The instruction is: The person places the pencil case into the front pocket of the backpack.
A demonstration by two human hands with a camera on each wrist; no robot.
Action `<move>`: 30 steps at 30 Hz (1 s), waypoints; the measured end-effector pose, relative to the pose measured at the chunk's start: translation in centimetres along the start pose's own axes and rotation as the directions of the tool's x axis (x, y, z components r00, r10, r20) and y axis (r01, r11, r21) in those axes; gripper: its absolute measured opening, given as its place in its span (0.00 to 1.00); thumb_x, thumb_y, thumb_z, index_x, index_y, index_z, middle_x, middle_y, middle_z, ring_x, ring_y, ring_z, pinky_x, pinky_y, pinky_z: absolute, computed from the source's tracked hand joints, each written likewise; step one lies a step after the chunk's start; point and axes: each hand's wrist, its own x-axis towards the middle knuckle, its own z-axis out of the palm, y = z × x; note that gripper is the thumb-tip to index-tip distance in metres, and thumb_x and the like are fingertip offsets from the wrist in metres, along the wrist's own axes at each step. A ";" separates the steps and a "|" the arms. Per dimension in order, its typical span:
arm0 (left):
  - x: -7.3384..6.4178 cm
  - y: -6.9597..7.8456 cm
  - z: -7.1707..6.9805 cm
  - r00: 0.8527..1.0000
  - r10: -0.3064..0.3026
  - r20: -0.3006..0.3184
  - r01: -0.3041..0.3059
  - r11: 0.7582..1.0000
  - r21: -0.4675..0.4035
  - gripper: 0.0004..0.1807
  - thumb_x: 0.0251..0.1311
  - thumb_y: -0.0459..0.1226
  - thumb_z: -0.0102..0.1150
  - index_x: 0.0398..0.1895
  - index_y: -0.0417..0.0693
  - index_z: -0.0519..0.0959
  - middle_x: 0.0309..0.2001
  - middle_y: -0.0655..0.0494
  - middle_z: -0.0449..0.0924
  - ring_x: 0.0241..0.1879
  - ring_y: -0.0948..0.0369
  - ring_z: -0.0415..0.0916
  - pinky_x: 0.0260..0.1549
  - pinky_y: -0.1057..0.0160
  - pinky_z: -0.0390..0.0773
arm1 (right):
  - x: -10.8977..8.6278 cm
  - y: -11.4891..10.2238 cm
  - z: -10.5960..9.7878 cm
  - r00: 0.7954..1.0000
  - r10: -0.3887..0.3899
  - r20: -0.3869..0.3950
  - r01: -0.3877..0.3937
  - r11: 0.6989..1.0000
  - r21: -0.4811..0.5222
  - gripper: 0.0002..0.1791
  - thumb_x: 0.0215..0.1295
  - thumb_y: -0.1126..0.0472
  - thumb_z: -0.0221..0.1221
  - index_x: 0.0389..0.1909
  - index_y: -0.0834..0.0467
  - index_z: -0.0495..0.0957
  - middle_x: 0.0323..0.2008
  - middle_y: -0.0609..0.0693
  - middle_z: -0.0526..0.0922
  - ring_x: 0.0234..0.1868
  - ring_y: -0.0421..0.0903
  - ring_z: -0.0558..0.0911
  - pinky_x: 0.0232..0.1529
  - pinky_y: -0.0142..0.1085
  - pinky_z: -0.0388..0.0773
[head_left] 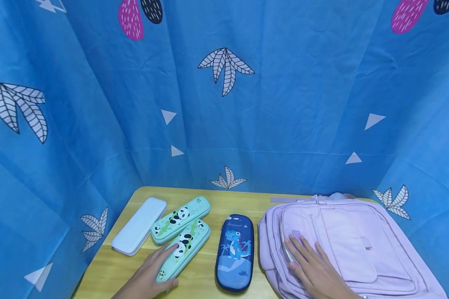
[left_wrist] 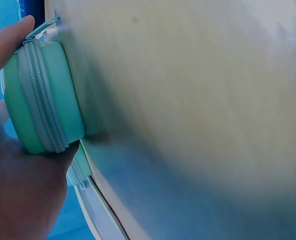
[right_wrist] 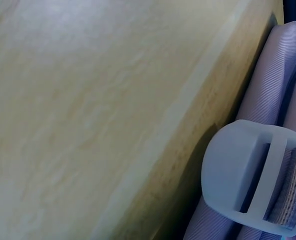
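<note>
My left hand (head_left: 147, 272) grips the near end of a mint-green panda pencil case (head_left: 188, 250), with the thumb on one side and the fingers along the other. In the left wrist view, the thumb lies by the zipper pull of this pencil case (left_wrist: 50, 100), and its end rests close to the tabletop. A second panda pencil case (head_left: 183, 216) lies just behind it. On the right, my right hand (head_left: 316, 270) rests with its fingers stretched out on the front of a lilac backpack (head_left: 349, 245). The right wrist view shows a pale plastic strap buckle (right_wrist: 232, 170) on the backpack.
A white pencil case (head_left: 140, 226) lies at the left of the wooden table (head_left: 116, 270). Between the hands is a dark blue dinosaur pencil case (head_left: 235, 253). A blue patterned curtain (head_left: 284, 104) surrounds the table's back and sides.
</note>
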 end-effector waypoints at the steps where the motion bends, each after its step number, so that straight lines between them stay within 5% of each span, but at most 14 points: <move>1: 0.0 0.0 0.0 1.000 -0.003 -0.002 0.003 1.000 -0.002 0.54 0.58 0.62 0.78 0.86 0.69 0.62 0.84 0.37 0.59 0.80 0.29 0.58 0.68 0.18 0.66 | 0.0 0.0 0.0 1.000 -0.015 -0.016 0.015 1.000 -0.008 0.33 0.82 0.46 0.57 0.83 0.47 0.68 0.82 0.49 0.70 0.89 0.39 0.46 0.80 0.28 0.15; 5: 0.0 0.0 0.0 1.000 -0.010 -0.005 0.010 1.000 -0.002 0.53 0.59 0.61 0.78 0.86 0.68 0.63 0.84 0.38 0.59 0.80 0.30 0.59 0.69 0.19 0.66 | 0.0 0.2 0.0 0.994 -0.069 -0.082 0.066 0.997 -0.040 0.32 0.80 0.48 0.60 0.81 0.49 0.71 0.80 0.49 0.74 0.85 0.25 0.35 0.80 0.26 0.18; 8: 0.0 0.1 -0.2 1.000 -0.001 -0.010 0.000 1.000 -0.014 0.52 0.60 0.60 0.78 0.86 0.67 0.63 0.84 0.38 0.60 0.80 0.31 0.60 0.69 0.20 0.66 | 0.0 0.4 0.0 0.986 -0.099 -0.136 0.094 0.995 -0.039 0.32 0.79 0.50 0.62 0.80 0.51 0.72 0.77 0.51 0.77 0.85 0.23 0.36 0.82 0.24 0.22; 12: -0.3 0.2 -1.0 0.998 0.016 -0.055 -0.016 1.000 -0.010 0.51 0.58 0.56 0.81 0.84 0.69 0.65 0.83 0.44 0.64 0.80 0.37 0.63 0.72 0.25 0.68 | 0.3 0.4 -0.1 0.972 -0.130 -0.197 0.129 0.991 -0.021 0.33 0.77 0.55 0.64 0.80 0.55 0.73 0.75 0.55 0.80 0.87 0.38 0.56 0.84 0.25 0.28; 16: -0.7 0.3 -2.0 0.992 0.047 -0.116 -0.045 0.999 0.024 0.49 0.57 0.54 0.82 0.82 0.70 0.68 0.81 0.49 0.68 0.79 0.41 0.67 0.73 0.29 0.69 | 1.0 0.1 -0.4 0.966 -0.125 -0.227 0.133 0.991 0.019 0.32 0.76 0.60 0.63 0.80 0.56 0.72 0.74 0.55 0.80 0.74 0.57 0.76 0.85 0.25 0.31; 24: -1.2 1.4 -2.9 0.981 0.116 -0.156 -0.116 0.993 0.010 0.45 0.59 0.56 0.80 0.80 0.76 0.69 0.82 0.48 0.66 0.80 0.39 0.65 0.72 0.30 0.70 | 0.9 0.2 -0.9 0.961 -0.088 -0.261 0.124 0.985 0.123 0.32 0.75 0.66 0.63 0.79 0.55 0.73 0.72 0.56 0.81 0.69 0.59 0.79 0.84 0.21 0.42; 30: -1.1 2.2 -2.0 0.977 0.142 -0.157 -0.149 0.988 -0.034 0.44 0.60 0.55 0.80 0.78 0.82 0.69 0.82 0.50 0.67 0.80 0.40 0.65 0.72 0.31 0.70 | 0.4 0.8 -1.5 0.964 -0.090 -0.251 0.127 0.983 0.134 0.33 0.75 0.66 0.63 0.80 0.54 0.73 0.72 0.56 0.82 0.69 0.56 0.80 0.80 0.16 0.48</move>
